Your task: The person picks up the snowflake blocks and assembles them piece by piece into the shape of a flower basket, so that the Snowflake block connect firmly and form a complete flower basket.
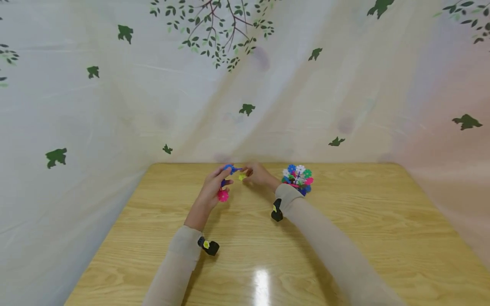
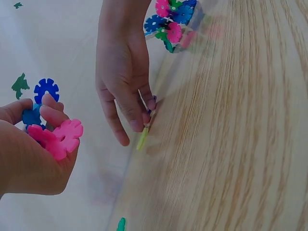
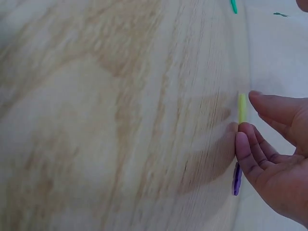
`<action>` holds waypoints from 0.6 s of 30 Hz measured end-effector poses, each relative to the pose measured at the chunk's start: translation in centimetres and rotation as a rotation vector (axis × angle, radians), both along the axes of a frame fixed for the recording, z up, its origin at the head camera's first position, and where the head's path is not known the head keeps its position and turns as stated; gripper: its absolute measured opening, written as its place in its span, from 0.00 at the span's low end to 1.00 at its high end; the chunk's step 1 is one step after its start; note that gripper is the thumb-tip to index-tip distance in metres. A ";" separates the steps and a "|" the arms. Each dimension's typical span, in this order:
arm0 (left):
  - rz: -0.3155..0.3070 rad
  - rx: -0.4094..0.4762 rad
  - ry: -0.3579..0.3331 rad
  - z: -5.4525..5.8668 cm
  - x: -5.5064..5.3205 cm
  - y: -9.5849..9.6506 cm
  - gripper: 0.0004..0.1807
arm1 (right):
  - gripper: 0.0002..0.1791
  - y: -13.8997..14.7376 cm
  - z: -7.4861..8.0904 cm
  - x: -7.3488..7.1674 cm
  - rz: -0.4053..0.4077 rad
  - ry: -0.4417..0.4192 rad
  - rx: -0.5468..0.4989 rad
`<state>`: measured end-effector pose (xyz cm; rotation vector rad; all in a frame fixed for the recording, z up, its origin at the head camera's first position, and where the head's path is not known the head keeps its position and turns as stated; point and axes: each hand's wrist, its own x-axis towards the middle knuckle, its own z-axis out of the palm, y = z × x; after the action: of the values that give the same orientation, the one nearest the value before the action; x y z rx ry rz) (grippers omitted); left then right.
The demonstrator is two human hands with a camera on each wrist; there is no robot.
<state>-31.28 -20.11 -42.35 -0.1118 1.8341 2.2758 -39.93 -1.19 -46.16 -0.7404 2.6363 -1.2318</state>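
Observation:
My left hand (image 1: 209, 187) grips a small chain of joined plastic flower discs. A pink disc (image 2: 66, 138) sticks out by the palm, and blue discs (image 2: 46, 90) show between and beyond the fingers. Low over the table's far edge, my right hand (image 1: 259, 175) reaches down. Its fingertips touch the tabletop at a yellow disc (image 3: 242, 108) lying flat, while the thumb stands apart from the other fingers. Beside those fingers lies a purple disc (image 3: 237, 179), partly hidden by them.
A colourful ball of joined flower discs (image 1: 298, 178) sits on the wooden table (image 1: 363, 238), right of my right hand. One green disc (image 2: 121, 224) lies near the far edge. Behind the table hangs a pale curtain (image 1: 214, 110) with leaf prints.

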 end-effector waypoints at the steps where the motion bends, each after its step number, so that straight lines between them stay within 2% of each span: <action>1: -0.007 0.003 0.001 0.0 0.0 0.0 0.25 | 0.22 0.0 -0.1 -0.1 0.010 0.002 0.014; 5: -0.021 0.014 -0.007 0.1 0.0 -0.1 0.25 | 0.23 0.1 0.1 0.1 0.051 0.022 0.083; 9: -0.022 0.008 -0.021 0.4 0.1 0.1 0.24 | 0.19 0.1 0.4 0.5 0.076 0.039 0.145; 13: -0.018 0.004 -0.026 0.4 0.1 0.1 0.23 | 0.13 0.5 0.6 1.0 0.065 0.005 0.181; 18: -0.024 0.022 -0.022 0.5 0.0 0.4 0.25 | 0.14 1.7 0.7 1.6 0.055 -0.052 0.154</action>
<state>-31.25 -19.69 -41.86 -0.1110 1.7899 2.2685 -38.32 0.51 -45.50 -0.7383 2.6140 -1.0063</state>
